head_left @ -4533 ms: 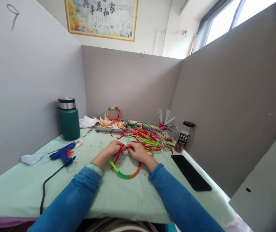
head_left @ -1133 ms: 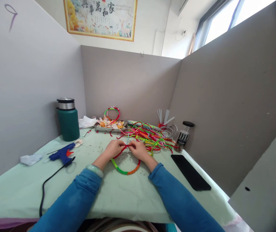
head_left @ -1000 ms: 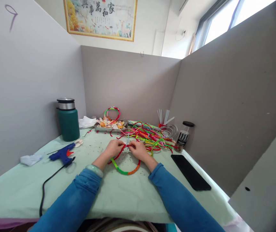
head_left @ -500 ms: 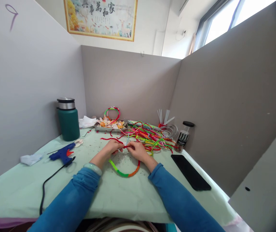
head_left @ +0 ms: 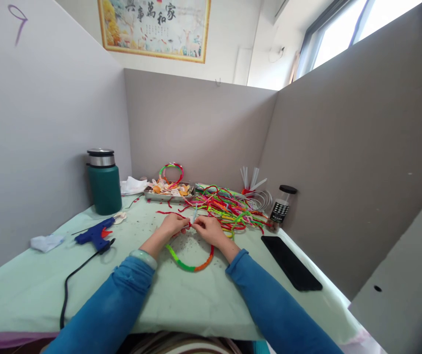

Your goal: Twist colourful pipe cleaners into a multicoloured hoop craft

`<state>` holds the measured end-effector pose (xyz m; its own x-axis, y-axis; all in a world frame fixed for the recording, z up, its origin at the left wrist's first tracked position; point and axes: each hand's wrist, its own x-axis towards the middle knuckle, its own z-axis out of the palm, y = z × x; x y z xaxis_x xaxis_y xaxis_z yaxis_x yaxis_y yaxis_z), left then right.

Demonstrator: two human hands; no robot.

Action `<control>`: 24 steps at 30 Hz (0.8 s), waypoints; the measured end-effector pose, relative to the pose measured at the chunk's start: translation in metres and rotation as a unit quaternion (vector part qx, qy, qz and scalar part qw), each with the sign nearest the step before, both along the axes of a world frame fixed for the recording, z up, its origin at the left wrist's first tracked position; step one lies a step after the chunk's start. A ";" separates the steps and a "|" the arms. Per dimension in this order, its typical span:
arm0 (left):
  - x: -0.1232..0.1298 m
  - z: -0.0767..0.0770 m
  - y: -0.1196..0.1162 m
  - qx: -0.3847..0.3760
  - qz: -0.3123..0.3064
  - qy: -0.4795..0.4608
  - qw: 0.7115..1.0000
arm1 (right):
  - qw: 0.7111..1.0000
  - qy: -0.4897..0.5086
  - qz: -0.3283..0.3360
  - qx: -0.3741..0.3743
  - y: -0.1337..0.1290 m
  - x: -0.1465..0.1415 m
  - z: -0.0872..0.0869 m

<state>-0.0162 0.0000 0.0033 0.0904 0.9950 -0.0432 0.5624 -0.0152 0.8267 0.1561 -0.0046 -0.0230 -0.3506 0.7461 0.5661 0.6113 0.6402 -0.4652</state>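
Observation:
My left hand (head_left: pixel 174 226) and my right hand (head_left: pixel 209 230) meet at the far side of a hoop (head_left: pixel 186 267) wrapped in yellow-green, green, orange and red fuzzy stem. Both are closed, fingertips pinching a red pipe cleaner (head_left: pixel 170 213) at the hoop's top. Its loose end sticks out to the left above my left hand. My fingers cover part of the hoop where the red stem meets it. The near half of the hoop hangs or rests just over the pale green cloth; which one I cannot tell.
A heap of coloured pipe cleaners (head_left: pixel 229 209) lies behind my hands. Beside it are a metal tray (head_left: pixel 168 197) of cut pieces, a finished hoop (head_left: pixel 182 173) and a jar (head_left: pixel 280 209). A blue glue gun (head_left: pixel 95 235), green flask (head_left: pixel 105 189) and black phone (head_left: pixel 291 263) flank my arms.
The red pipe cleaner's loose end has shortened slightly and shifted right. My fingertips have turned a little around the hoop; the hoop has moved slightly left and nearer.

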 end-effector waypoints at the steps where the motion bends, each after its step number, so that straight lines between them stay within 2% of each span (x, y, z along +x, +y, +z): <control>1: -0.001 -0.002 0.002 0.017 -0.009 0.007 1.000 | 1.000 0.004 -0.011 -0.006 0.001 0.001 -0.001; 6: -0.002 -0.009 0.009 0.139 -0.056 -0.003 0.989 | 0.998 0.016 -0.054 -0.024 0.007 0.004 -0.004; 9: -0.002 -0.014 0.013 0.219 -0.096 0.045 0.970 | 0.998 0.015 -0.061 -0.023 0.007 0.004 -0.002; 12: -0.003 -0.017 0.015 0.271 -0.101 0.105 0.952 | 0.997 0.016 -0.065 -0.026 0.006 0.003 -0.001; 18: -0.002 -0.013 0.012 0.275 -0.107 0.183 0.938 | 0.998 0.016 -0.060 -0.024 0.007 0.002 -0.003; 24: -0.002 -0.010 0.008 0.280 -0.119 0.216 0.928 | 0.998 0.011 -0.054 -0.021 0.007 0.002 -0.006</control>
<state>-0.0184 0.0081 -0.0066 0.4059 0.8257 0.3917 0.7643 -0.5417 0.3500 0.1584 0.0025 -0.0287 -0.2542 0.8024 0.5399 0.6656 0.5502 -0.5043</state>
